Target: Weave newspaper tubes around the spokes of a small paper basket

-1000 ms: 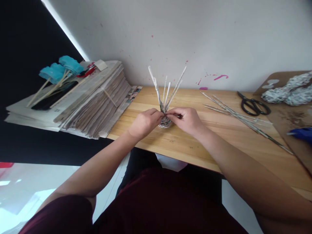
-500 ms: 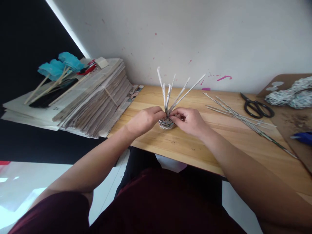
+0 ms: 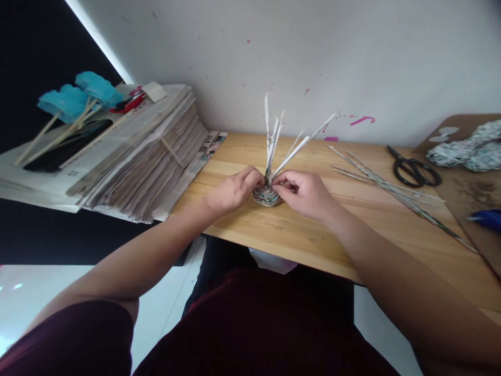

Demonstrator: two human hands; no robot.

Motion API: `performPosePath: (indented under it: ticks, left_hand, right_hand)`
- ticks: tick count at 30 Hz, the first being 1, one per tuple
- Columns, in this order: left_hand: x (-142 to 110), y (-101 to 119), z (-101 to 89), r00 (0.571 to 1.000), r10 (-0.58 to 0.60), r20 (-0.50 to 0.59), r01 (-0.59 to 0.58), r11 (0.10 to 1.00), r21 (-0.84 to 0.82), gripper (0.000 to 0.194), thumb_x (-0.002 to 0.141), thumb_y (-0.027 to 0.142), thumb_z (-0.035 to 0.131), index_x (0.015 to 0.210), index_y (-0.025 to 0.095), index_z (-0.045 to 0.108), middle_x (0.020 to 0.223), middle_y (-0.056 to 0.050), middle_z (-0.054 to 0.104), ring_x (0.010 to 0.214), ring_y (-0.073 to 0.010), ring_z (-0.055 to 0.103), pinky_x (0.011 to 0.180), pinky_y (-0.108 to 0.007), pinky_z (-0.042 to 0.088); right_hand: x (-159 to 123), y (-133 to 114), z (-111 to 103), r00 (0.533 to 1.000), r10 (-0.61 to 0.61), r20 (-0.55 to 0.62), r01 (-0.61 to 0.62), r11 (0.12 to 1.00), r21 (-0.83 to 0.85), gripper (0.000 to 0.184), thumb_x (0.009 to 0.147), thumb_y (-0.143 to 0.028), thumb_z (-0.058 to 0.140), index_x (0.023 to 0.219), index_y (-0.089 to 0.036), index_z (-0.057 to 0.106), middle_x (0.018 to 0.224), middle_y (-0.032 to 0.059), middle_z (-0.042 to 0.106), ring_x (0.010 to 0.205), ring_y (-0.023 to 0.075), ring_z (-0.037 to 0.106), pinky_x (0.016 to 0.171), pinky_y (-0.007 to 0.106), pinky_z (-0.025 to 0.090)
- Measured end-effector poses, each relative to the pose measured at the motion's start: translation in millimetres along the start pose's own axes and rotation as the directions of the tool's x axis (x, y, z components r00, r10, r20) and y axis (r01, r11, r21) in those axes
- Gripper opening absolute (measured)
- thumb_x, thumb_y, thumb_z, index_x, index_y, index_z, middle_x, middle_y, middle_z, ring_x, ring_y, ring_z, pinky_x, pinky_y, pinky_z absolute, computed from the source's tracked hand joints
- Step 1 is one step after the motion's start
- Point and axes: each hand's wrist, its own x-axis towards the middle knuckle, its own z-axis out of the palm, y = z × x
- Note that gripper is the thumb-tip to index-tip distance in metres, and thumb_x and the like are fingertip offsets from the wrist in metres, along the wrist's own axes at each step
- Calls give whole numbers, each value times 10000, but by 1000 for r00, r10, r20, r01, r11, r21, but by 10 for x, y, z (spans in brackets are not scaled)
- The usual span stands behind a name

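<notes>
A small round basket (image 3: 267,197), woven from rolled newspaper strips, stands on the wooden table (image 3: 250,232) in front of me. Several white rolled-paper sticks (image 3: 271,137) rise from it and fan out toward the wall. My left hand (image 3: 238,189) has its fingers closed on the left of the basket's rim, at the foot of the sticks. From the right, my right hand (image 3: 303,190) pinches the rim with thumb and forefinger. The fingertips hide exactly which strip each hand grips.
Loose rolled-paper sticks (image 3: 385,187) lie to the right, with black scissors (image 3: 417,171) behind them. A brown board (image 3: 465,193) carries a braided paper bundle (image 3: 469,148) and a blue tool (image 3: 487,218). At left stands a tall newspaper stack (image 3: 156,156) with blue paper flowers (image 3: 74,99) on top.
The basket has turned between my hands, and its upright sticks now lean in different directions. Both hands have stayed at the rim. The view has shifted slightly.
</notes>
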Motion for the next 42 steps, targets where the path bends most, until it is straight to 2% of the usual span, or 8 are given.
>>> performPosePath:
  ticks: [3,7,16,22,26,29,37,42]
  left_hand:
    - [-42,35,116,989,-90,-121,78,992,-103,125,1000,92,449,980,192,521,925,-34,629,804,-142,615,731,-245,514]
    - [-32,84,134,972,-184,-146,155,970,-187,133,972,72,466,973,191,525,927,-39,660,829,-151,629,739,-258,516]
    - [-28,107,18,971,-147,-187,113,977,-183,42,992,168,630,959,164,654,892,-29,711,806,-134,669,745,-241,541]
    - [-52,139,-22,980,14,-196,-39,992,-124,130,1021,166,591,1039,174,719,988,-68,751,937,-161,717,848,-287,595]
    - [-125,168,-7,951,-162,-262,90,960,-265,166,970,147,682,1132,158,718,965,-55,778,869,-132,738,796,-245,608]
    - [-181,196,29,926,-242,-289,146,937,-316,124,952,169,717,1071,162,751,953,-58,784,883,-141,746,815,-260,618]
    - [-241,213,129,905,-274,-326,154,925,-348,214,947,218,738,1155,170,756,1037,-77,777,914,-141,741,846,-281,643]
    - [-247,211,140,911,-184,-370,114,973,-203,174,944,203,738,1112,175,769,1044,-85,764,959,-155,739,879,-296,633]
  right_hand:
    - [-5,6,5,1000,-9,-15,9,1000,3,117,887,-287,678,898,-191,744,761,23,742,620,138,623,613,282,456]
    - [-3,20,9,1000,-1,-20,1,1000,25,128,901,-294,672,915,-190,744,768,25,744,626,142,635,616,288,471]
    - [-6,14,27,999,-2,-32,3,1000,27,121,897,-283,684,914,-187,756,764,24,744,613,135,616,608,285,468]
    - [-1,10,13,998,-34,-43,32,999,-43,127,902,-290,687,910,-190,764,725,11,720,575,122,564,583,284,418]
    - [-8,-1,4,999,-25,-34,23,999,-38,142,909,-301,681,922,-186,763,746,19,736,587,125,579,591,284,424]
    - [-9,-7,7,1000,-9,-28,9,1000,-18,159,907,-309,680,932,-175,761,754,28,742,587,126,584,583,282,429]
    - [3,1,18,1000,28,-10,-28,998,52,178,905,-332,681,938,-171,750,794,48,762,630,144,641,606,293,485]
    - [-1,3,23,1000,18,-19,-17,999,49,178,902,-325,686,940,-167,758,802,50,769,633,144,641,614,295,492]
